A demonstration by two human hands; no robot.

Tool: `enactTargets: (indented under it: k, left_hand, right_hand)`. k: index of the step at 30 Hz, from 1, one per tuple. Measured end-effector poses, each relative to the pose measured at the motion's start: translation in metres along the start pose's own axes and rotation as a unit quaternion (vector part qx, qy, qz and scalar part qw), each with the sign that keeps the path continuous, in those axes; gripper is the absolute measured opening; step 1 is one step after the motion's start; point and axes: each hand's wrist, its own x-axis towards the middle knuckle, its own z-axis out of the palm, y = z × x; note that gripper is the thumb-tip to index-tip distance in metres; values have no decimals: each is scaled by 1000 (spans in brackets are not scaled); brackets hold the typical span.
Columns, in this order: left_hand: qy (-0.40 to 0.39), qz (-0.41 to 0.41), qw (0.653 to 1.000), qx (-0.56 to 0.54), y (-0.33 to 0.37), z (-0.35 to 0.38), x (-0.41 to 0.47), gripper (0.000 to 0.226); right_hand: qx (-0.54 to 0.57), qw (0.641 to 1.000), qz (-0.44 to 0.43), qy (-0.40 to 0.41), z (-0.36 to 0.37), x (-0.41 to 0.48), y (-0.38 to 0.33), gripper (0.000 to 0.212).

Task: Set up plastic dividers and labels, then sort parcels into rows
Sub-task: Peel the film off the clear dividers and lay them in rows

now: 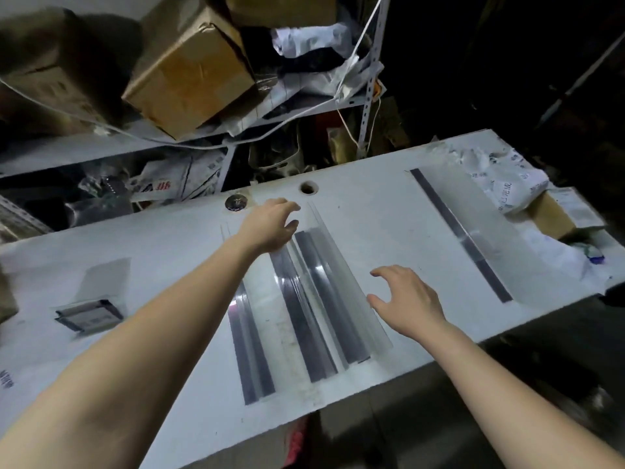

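Three clear dividers (321, 292) are laid close together on the tabletop (372, 214). Nothing is gripped: the left hand (270, 228) is held loosely open at their far ends, the right hand (407, 301) wide beside them. They could be pushed off the near edge by a careless sweep.

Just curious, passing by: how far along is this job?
Early. One divider lies set apart at the right. The left hand and right hand are at three dividers bunched mid-table, not yet spread. What looks like the label pack lies untouched at left; parcels sit heaped at the far right corner, unsorted.
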Motion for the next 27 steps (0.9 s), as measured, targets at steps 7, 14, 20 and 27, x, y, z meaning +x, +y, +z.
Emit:
enactTargets:
  k: [7, 14, 20, 27]
  left_hand:
    - [-3, 158, 986, 49, -8, 19, 61, 35]
    - [31, 244, 968, 54, -14, 27, 79, 52]
    - [38, 265, 962, 58, -13, 25, 84, 28]
    - [66, 247, 967, -14, -29, 34, 83, 20]
  right_hand:
    - [83, 993, 83, 1, 22, 0, 2, 37]
    - [107, 985, 131, 12, 28, -7, -3, 28]
    - [142, 981, 135, 8, 33, -12, -5, 23]
    - [215, 965, 149, 14, 38, -20, 6, 14]
